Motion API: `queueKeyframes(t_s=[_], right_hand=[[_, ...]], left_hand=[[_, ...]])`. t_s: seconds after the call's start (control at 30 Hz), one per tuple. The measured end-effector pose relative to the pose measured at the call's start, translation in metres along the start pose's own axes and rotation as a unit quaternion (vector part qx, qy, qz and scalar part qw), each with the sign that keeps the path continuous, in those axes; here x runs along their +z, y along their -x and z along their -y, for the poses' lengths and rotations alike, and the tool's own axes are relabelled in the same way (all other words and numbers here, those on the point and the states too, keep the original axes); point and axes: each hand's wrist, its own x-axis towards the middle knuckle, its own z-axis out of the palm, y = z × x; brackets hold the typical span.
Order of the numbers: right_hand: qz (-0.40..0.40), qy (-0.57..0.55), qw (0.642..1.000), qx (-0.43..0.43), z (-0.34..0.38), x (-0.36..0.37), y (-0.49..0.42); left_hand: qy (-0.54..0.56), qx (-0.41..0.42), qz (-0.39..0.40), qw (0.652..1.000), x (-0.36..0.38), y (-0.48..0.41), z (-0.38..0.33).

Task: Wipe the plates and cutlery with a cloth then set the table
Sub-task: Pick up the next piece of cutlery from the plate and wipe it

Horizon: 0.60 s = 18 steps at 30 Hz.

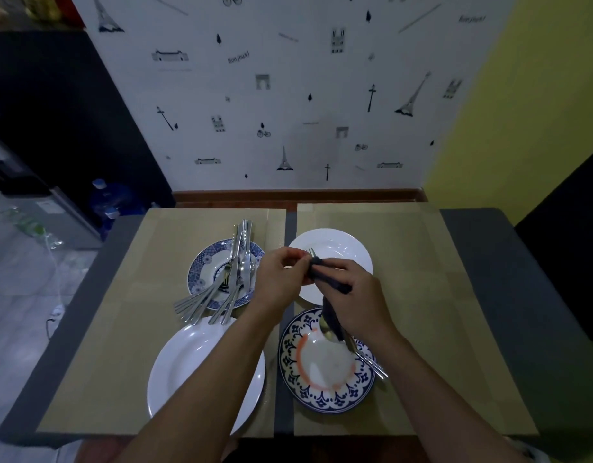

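"Bonjour!" is the one word to read, printed twice on the wallpaper [288,95]: left of centre and top right.

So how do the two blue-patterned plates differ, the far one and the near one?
The far blue-patterned plate carries a heap of cutlery. The near blue-patterned plate holds only a spoon and a couple of handles by its right rim. The near one has an orange ring round its white middle, and none shows on the far one. Both are round, blue and white.
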Motion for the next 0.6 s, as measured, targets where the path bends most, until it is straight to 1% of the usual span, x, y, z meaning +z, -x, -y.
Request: queueKeyframes(t_s=[0.07,0.13,0.23,0.3,0.4,0.47,0.53,0.6], right_hand=[[0.015,-0.020,0.999,0.025,0.002,-0.001,-0.003],[0.049,-0.045,0.995,0.075,0.001,-0.005,0.000],[0.090,-0.049,0.987,0.128,-0.008,-0.008,0.008],[0.097,-0.056,0.982,0.152,-0.014,-0.009,0.013],[0.101,-0.082,0.967,0.219,-0.019,-0.013,0.016],[0.065,-0.120,0.956,0.260,-0.020,-0.017,0.014],[-0.013,-0.169,0.945,0.281,-0.023,-0.020,0.010],[-0.103,-0.223,0.922,0.298,-0.023,-0.020,0.005]], left_hand=[[0.003,0.008,-0.025,1.000,0.000,-0.001,-0.001],[0.009,0.018,-0.063,0.998,-0.002,-0.004,-0.003],[0.042,0.013,-0.116,0.992,-0.009,-0.008,-0.005],[0.050,0.005,-0.142,0.989,-0.014,-0.010,-0.003],[0.083,-0.009,-0.165,0.983,-0.018,-0.011,0.000],[0.102,-0.023,-0.184,0.977,-0.020,-0.008,0.001],[0.132,-0.035,-0.191,0.972,-0.021,-0.005,0.003],[0.137,-0.049,-0.177,0.973,-0.022,-0.002,0.005]])
